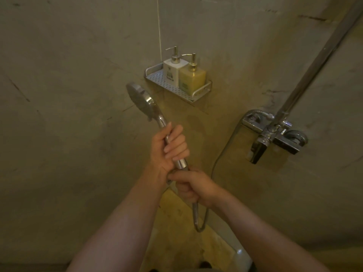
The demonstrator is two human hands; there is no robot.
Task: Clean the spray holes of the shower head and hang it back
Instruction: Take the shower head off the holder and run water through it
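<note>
Both bare forearms are reaching up from the bottom of the view, nearest the camera. Above them, the right hand [193,186] is curling its grip around the base of the handle where the metal hose [198,218] joins it, the hose looping down below the hand and rising toward the chrome mixer tap [275,134] on the wall at right. Just above, the left hand [169,148] is wrapping its fingers and thumb round the middle of the handle, holding the shower head [140,102] tilted up and to the left, its round spray face turning leftward, off any holder and in front of the grey wall. Behind it, a perforated metal shelf [169,85] is carrying a white pump bottle [173,72] and a yellow pump bottle [193,78] side by side, touching; dark print is showing on both labels but is too blurred to read. A chrome riser pipe [318,61] is slanting up from the tap.
</note>
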